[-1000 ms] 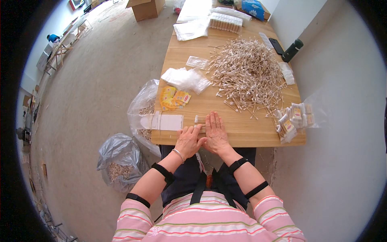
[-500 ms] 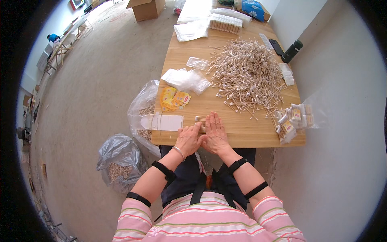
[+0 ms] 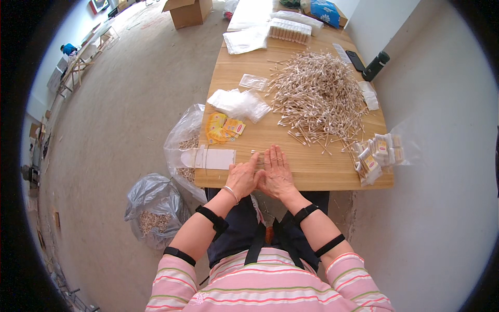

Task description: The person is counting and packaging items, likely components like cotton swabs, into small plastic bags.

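Observation:
A small row of cotton swabs [image 3: 260,163] lies on the table near its front edge, between my two hands. My left hand [image 3: 243,178] rests at the row's left side, fingers apart, the index finger along the swab ends. Against the right side lies my right hand [image 3: 277,174], flat with its fingers stretched out; it hides the swabs' right ends. My thumbs meet close to the table edge. Just left of my left hand is a white card strip [image 3: 218,158] with a band around it. Beyond my hands rises a big heap of loose cotton swabs [image 3: 319,93].
Yellow printed cards [image 3: 221,129] and clear plastic bags [image 3: 239,104] lie on the left. Packed swab bundles [image 3: 374,156] sit at the right edge. Farther back are a dark bottle [image 3: 376,65] and a phone [image 3: 355,61]. Two bags of swabs, one a grey bag [image 3: 156,195], stand left of the table.
My left index finger has shifted slightly over the left ends of the swabs, covering more of them. My right hand stays nearly in place.

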### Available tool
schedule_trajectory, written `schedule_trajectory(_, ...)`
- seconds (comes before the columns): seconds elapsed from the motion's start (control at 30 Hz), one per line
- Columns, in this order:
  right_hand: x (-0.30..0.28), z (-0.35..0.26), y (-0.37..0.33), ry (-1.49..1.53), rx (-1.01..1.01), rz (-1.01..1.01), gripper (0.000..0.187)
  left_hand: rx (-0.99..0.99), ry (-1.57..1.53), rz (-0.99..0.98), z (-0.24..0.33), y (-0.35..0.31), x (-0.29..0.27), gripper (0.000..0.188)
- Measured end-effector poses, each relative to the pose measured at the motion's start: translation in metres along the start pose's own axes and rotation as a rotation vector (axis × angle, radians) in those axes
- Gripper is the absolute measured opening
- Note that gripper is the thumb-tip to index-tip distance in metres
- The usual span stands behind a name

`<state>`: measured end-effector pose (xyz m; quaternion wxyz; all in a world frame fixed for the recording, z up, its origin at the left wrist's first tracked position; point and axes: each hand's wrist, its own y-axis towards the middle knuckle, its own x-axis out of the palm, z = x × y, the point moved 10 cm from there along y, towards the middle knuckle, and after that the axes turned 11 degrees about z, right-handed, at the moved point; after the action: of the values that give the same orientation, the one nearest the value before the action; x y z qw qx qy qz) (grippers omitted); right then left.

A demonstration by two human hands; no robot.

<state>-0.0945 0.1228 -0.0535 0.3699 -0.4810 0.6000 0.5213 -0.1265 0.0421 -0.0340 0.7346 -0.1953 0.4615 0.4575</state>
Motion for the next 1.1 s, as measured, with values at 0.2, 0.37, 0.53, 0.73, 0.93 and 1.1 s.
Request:
schedule_trajectory(0.2,-0.002,0.000,0.001,0.016,-0.003,0.038,0.083,0.000,0.016,-0.025,0.000,0.004,0.002,0.056)
schedule_trajectory(0.37,0.001,0.001,0.001,-0.001,0.006,-0.046,0.093,-0.109,-0.019,-0.058,-0.009,0.015,-0.001,0.042)
schedule_trajectory(0.53,-0.008,-0.004,0.004,0.057,0.017,-0.058,0.103,-0.109,-0.135,0.266,-0.029,0.042,-0.022,0.025)
schedule_trajectory(0.73,-0.008,-0.001,0.001,0.051,0.041,-0.057,0.104,-0.048,-0.259,0.330,-0.023,0.060,-0.010,0.008)
schedule_trajectory(0.93,-0.005,-0.001,0.000,0.068,0.053,0.008,0.102,-0.206,-0.694,0.439,-0.043,0.021,0.004,0.039)
schedule_trajectory(1.1,-0.007,-0.006,-0.003,0.094,0.074,0.082,0.096,-0.245,-0.877,0.382,-0.031,0.005,0.015,0.048)
